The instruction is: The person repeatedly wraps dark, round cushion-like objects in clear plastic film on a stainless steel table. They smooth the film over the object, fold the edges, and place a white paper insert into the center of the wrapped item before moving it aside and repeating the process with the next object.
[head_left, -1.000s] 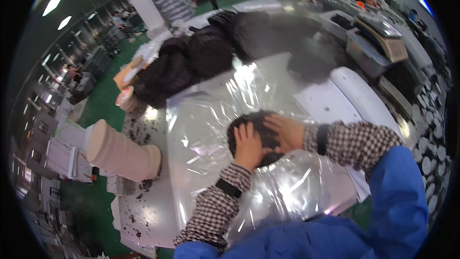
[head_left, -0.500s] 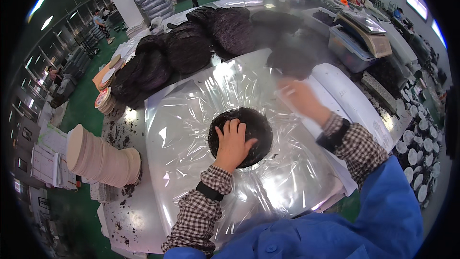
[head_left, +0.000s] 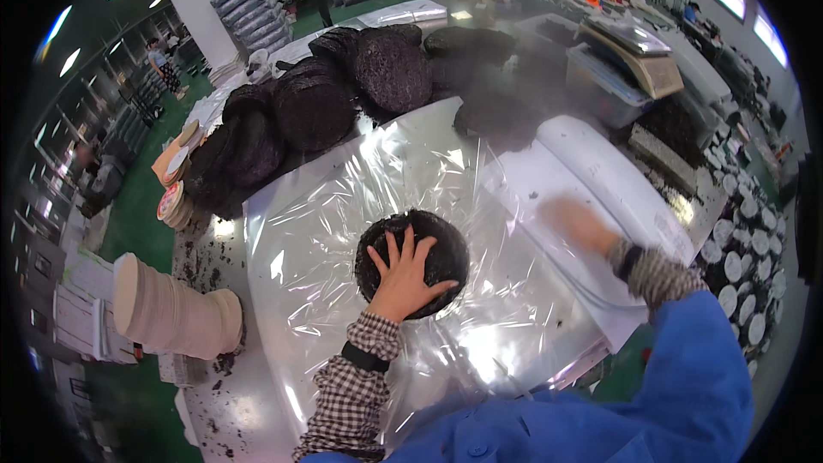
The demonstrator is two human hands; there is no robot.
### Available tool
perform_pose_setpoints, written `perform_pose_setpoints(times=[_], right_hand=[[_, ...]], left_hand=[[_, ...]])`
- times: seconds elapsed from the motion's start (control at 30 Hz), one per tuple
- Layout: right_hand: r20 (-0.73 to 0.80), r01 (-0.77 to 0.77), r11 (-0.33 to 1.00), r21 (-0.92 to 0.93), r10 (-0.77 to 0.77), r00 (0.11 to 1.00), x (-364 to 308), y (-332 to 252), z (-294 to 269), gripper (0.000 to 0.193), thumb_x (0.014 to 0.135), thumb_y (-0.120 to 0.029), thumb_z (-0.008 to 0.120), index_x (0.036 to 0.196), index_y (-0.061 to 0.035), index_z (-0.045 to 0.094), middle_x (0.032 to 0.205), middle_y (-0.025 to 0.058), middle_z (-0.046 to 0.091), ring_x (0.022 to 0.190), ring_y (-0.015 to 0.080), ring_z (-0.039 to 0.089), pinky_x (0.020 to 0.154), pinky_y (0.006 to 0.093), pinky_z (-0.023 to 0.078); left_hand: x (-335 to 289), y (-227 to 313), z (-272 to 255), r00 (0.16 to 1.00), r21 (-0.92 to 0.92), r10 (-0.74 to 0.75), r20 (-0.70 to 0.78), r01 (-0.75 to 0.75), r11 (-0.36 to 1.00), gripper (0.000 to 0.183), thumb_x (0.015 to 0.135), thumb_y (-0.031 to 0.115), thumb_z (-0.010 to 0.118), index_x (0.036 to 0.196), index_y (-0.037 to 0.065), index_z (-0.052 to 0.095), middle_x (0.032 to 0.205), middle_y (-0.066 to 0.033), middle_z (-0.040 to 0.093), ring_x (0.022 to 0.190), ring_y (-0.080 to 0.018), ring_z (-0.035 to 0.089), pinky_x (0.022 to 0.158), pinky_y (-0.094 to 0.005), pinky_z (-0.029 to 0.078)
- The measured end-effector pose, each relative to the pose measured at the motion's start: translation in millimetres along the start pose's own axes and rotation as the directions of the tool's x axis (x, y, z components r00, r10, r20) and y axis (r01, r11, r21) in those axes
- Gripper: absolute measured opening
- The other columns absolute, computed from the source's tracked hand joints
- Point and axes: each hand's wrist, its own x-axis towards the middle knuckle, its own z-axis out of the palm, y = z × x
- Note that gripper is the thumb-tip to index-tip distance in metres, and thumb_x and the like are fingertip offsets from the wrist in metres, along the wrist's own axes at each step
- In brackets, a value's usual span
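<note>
In the head view, the left hand lies flat with fingers spread on a round dark cake at the centre of the frame; its grip is apart, pressing down rather than clasping. The cake sits on a sheet of clear plastic film that covers the white table. The right hand, blurred, hovers over the film at centre right, well apart from the cake; whether its grip is apart or together I cannot tell. More dark cakes are heaped in the upper middle. A stack of pale paper discs lies on its side at lower left.
</note>
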Motion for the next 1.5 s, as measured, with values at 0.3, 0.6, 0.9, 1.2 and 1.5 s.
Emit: perform_pose_setpoints(times=[0.3, 0.6, 0.9, 1.2, 1.5], right_hand=[[0.026, 0.506, 0.858, 0.090, -0.510, 0.860, 96, -216, 32, 0.086, 0.075, -0.031, 0.076, 0.148, -0.0226, 0.031, 0.156, 0.0118, 0.024, 0.135, 0.0345, 0.037, 0.117, 0.0557, 0.019], [0.099, 0.366, 0.930, 0.031, -0.368, 0.925, 103, -223, 36, 0.061, 0.082, -0.063, 0.056, 0.083, -0.0036, 0.069, 0.074, 0.0128, 0.066, 0.081, 0.0328, 0.064, 0.102, 0.0487, 0.035], [0.088, 0.263, 0.951, -0.164, -0.251, 0.964, 63, -237, 13, 0.050, 0.089, -0.053, 0.053, 0.074, -0.0089, 0.071, 0.069, 0.0072, 0.064, 0.081, 0.0263, 0.060, 0.090, 0.0465, 0.042], [-0.254, 0.036, 0.837, 0.547, 0.125, 0.959, 80, -195, -23, 0.041, 0.092, -0.037, 0.058, 0.115, -0.0033, 0.060, 0.113, 0.0193, 0.062, 0.107, 0.0324, 0.059, 0.091, 0.0406, 0.048], [0.190, 0.115, 0.948, 0.296, -0.177, 0.966, 97, -209, 34, 0.049, 0.090, -0.032, 0.064, 0.125, -0.0005, 0.051, 0.129, 0.0198, 0.054, 0.114, 0.0368, 0.055, 0.100, 0.0403, 0.044]], left_hand=[[-16, -45, -21, 0.969, -0.942, -0.218, -0.117, -0.039, 0.333, 0.048, 0.095, 0.009, 0.053, 0.142, 0.007, 0.042, 0.148, -0.0177, 0.038, 0.137, -0.0315, 0.036, 0.115, -0.0475, 0.024], [-187, 41, 3, 0.930, -0.857, -0.338, -0.148, 0.050, 0.513, 0.050, 0.097, 0.022, 0.051, 0.139, 0.003, 0.033, 0.128, -0.0166, 0.048, 0.121, -0.0274, 0.045, 0.102, -0.0415, 0.037], [-55, 14, 8, 0.830, -0.444, -0.071, -0.553, -0.221, 0.868, 0.043, 0.085, 0.019, 0.065, 0.124, 0.003, 0.054, 0.099, -0.0120, 0.067, 0.090, -0.0265, 0.066, 0.076, -0.0366, 0.054], [-24, 12, 26, 0.999, 0.051, 0.034, -0.034, -0.032, 0.998, 0.037, 0.088, 0.033, 0.061, 0.116, 0.009, 0.062, 0.106, -0.0156, 0.067, 0.099, -0.0352, 0.064, 0.085, -0.0433, 0.052], [-46, -61, -81, 0.998, -0.635, -0.061, 0.011, 0.054, 0.771, 0.080, 0.072, 0.023, 0.083, 0.139, 0.003, 0.045, 0.133, -0.0182, 0.055, 0.120, -0.0291, 0.056, 0.101, -0.0368, 0.044]])
